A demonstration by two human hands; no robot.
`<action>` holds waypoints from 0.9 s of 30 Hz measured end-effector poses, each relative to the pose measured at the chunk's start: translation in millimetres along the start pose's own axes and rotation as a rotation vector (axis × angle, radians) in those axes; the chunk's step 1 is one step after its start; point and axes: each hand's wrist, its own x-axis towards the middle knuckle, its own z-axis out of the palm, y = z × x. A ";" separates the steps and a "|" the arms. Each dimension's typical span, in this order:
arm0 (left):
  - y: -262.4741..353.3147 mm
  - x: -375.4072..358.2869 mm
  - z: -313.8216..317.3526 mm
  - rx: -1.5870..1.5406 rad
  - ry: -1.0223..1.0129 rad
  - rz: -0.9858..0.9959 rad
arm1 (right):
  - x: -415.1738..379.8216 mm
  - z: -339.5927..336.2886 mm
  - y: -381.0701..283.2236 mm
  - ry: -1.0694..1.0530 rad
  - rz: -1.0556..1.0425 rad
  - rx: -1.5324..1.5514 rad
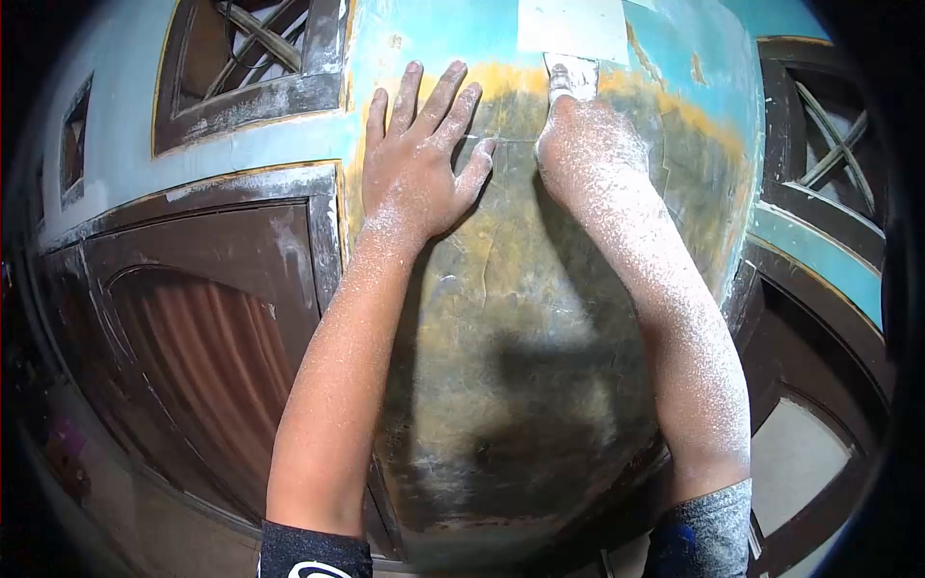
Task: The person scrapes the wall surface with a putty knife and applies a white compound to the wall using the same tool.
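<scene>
We find a flat steel putty knife (570, 77) set blade-up against the worn wall pier (520, 318) at top centre of the view, its edge meeting a pale square patch of fresh filler (572, 27). The pier is old plaster, scraped down to grey-green and ochre in its middle, with turquoise paint left at the top and right edge, and fine cracks running through the bare part.

The right hand (590, 144) is closed around the knife's handle, which it hides; only the blade shows above the knuckles. That forearm rises steeply from a grey sleeve cuff (708, 530) and is thickly dusted with white powder. The left hand (419, 159) lies flat on the pier just beside the right, fingers spread and pointing upward, holding nothing; its wrist carries lighter dust, and a black cuff (313, 554) shows at the lower edge.

To the left we note a dark brown panelled wooden door (202, 328) smeared with white, and above it a brown lattice window frame (260, 58). To the right stands a second dark lattice frame (829, 154) bordered in turquoise.
</scene>
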 end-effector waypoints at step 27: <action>-1.3 0.7 -0.6 -0.028 0.007 0.012 | 9.1 -14.0 -7.5 -0.042 0.004 0.001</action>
